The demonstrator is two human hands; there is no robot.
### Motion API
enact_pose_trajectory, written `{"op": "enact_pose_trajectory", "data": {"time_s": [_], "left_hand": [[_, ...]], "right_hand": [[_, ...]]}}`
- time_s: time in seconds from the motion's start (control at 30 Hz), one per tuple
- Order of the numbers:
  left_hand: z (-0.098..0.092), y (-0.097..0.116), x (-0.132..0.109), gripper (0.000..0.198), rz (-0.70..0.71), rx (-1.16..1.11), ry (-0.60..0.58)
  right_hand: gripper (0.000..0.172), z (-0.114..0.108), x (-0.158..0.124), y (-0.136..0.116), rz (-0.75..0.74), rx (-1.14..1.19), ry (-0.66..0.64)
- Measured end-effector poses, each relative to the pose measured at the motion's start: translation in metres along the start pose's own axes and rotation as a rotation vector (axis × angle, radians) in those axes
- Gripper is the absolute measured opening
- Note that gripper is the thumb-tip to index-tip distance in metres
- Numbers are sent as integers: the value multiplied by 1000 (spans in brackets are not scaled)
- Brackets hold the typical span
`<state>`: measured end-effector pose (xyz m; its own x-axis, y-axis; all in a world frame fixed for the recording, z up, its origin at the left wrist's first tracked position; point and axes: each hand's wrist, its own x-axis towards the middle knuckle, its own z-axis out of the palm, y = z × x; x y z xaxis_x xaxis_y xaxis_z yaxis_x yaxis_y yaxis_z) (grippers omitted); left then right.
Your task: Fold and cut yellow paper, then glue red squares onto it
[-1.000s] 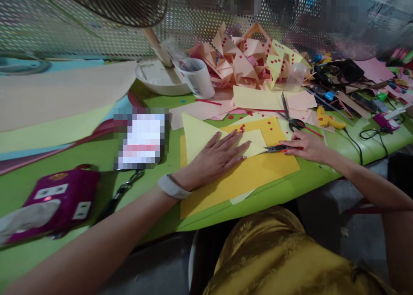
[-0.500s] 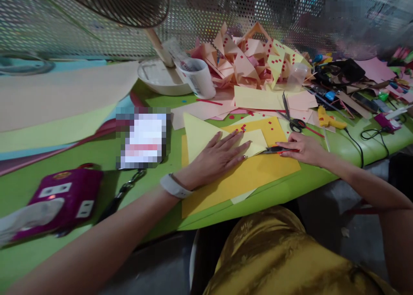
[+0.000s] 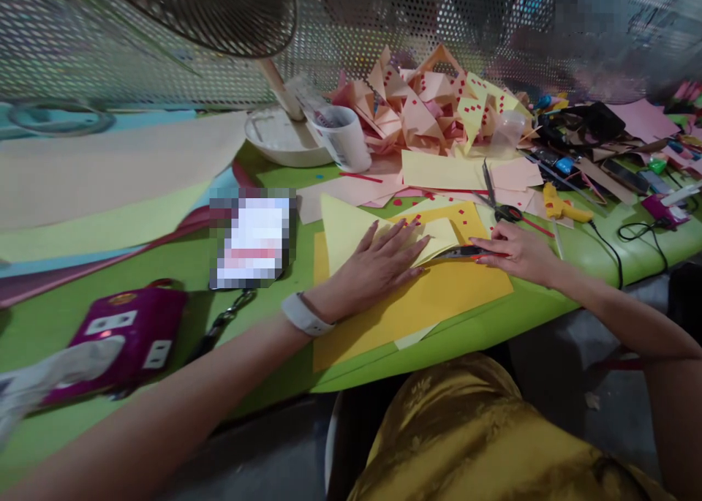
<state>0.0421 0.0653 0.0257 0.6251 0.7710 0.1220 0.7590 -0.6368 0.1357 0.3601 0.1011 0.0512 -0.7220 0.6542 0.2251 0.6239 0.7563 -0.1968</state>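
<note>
My left hand (image 3: 378,263) lies flat with its fingers spread, pressing on a folded pale yellow sheet (image 3: 343,227). Between the fingers and thumb of my right hand (image 3: 512,252) is a slim utility knife (image 3: 463,251) with a black and orange-red body. Its tip points left and sits at the lower folded edge of the pale sheet, by my left fingertips. Beneath both lies a deeper yellow sheet (image 3: 373,333) on the green table. Small red paper squares are scattered just above my left hand.
Scissors (image 3: 507,213) and a yellow glue gun (image 3: 564,205) lie beyond my right hand. Behind are a white cup (image 3: 348,146), a fan base (image 3: 274,146) and heaped pink paper pieces (image 3: 384,113). To the left are a phone (image 3: 255,238) and a purple power strip (image 3: 131,325).
The knife's tip has slipped further left along the fold, and the paper edge there has lifted slightly. My left hand stays flat on the sheet. The whole view has shifted a little.
</note>
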Motion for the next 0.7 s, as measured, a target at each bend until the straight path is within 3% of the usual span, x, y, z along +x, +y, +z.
{"op": "enact_pose_trajectory", "data": {"time_s": [0.17, 0.3, 0.53, 0.7], "left_hand": [[1, 8, 14, 57, -40, -21, -15], [4, 13, 21, 58, -70, -39, -44], [-1, -7, -14, 60, -2, -32, 45], [3, -13, -30, 64, 32, -45, 10]], "right_hand": [[44, -11, 0, 9, 18, -14, -13], [44, -4, -2, 15, 58, -6, -33], [42, 9, -6, 17, 37, -60, 25], [45, 10, 0, 7, 10, -75, -4]]}}
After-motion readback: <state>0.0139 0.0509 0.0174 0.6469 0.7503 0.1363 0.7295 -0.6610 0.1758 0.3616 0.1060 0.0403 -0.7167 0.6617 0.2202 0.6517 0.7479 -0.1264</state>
